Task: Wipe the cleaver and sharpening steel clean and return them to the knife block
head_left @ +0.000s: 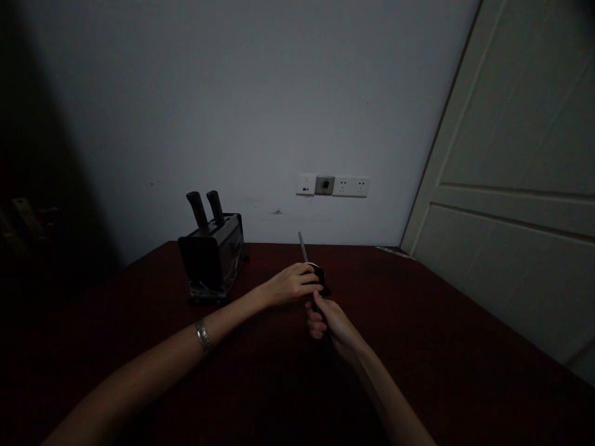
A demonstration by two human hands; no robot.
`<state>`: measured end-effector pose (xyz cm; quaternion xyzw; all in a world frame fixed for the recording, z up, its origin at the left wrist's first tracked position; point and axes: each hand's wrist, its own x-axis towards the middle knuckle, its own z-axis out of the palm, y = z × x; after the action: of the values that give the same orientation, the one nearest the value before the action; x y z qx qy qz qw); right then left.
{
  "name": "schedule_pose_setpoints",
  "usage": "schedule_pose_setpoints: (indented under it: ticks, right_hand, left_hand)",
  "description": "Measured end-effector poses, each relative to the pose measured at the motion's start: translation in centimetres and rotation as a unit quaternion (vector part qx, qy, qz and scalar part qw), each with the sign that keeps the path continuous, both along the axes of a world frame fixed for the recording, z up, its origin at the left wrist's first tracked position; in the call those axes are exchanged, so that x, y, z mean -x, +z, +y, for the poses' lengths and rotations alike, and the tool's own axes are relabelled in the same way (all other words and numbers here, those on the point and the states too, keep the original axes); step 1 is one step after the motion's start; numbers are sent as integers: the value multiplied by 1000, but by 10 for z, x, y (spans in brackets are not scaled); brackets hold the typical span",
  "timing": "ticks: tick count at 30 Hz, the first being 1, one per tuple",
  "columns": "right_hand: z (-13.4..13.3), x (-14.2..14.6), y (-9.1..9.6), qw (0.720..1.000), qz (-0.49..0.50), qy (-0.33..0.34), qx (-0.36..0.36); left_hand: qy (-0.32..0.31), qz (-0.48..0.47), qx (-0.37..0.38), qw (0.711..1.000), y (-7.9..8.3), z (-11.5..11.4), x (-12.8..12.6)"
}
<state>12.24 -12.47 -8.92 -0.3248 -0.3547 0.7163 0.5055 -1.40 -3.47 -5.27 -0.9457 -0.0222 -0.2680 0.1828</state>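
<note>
Tabletop: smooth, wood-like, low sheen. Block: glossy sides, matt end face. Two handles: smooth, plastic-looking. Held tool: dull metal shaft. Black piece on it: apparently plastic, though the dimness leaves this unsure. Bracelet: shiny metal. Socket panel: smooth plastic. Wall: matt paint. Door: smooth, painted finish.

The one view is from a camera on the person's head; it faces forward and somewhat down, over the desk and nearly straight at the wall; it takes in a door slanting along the right side; the forearms run up nearest, from the bottom edge; the hands lie farther off, just below centre.
</note>
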Motion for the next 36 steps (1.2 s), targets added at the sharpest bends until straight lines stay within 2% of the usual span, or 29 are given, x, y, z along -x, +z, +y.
schedule_pose_setpoints:
  ticks: [3,6,9,11,13,15,16,19,21,23,24,26,28,32,36]
  right_hand:
    - [-1,1,1,1000,8,-11,-6]
    - [-2,2,3,999,17,-28,-18]
    - [-1,2,3,999,24,-39,-28]
    - [1,1,3,998,33,-49,-30]
    - [2,0,2,997,41,-59,-29]
    - [3,-1,0,997,40,-61,-27]
    - [3,0,0,997,35,-61,-27]
    - [4,1,-2,997,15,-64,-37]
    - [3,3,-2,997,-2,-68,-44]
    - [3,4,-2,996,-18,-72,-47]
    - [3,4,-2,996,-26,-76,-47]
    - [2,5,-3,994,-43,-86,-50]
    - [3,5,-3,992,-65,-93,-57]
    - [5,7,-7,988,-99,-96,-75]
    - [5,8,-11,986,-105,-96,-81]
  left_hand:
    - [-1,-45,-21,999,-10,1,-2]
    - [51,-115,8,992,-18,-2,-6]
    - [68,-134,107,983,-20,-9,-8]
    - [38,-145,199,969,-18,-15,-8]
    - [4,-178,293,940,-15,-20,-8]
    - [-3,-235,389,891,-13,-23,-10]
    - [8,-273,438,857,-13,-23,-13]
    - [57,-382,570,725,-17,-22,-25]
    - [67,-418,636,645,-21,-21,-34]
    - [60,-424,687,587,-22,-22,-40]
    - [56,-417,706,569,-21,-23,-41]
    - [56,-389,735,553,-18,-25,-40]
    - [67,-358,751,551,-13,-27,-36]
    - [78,-317,756,568,-4,-28,-30]
    - [46,-306,754,580,2,-29,-30]
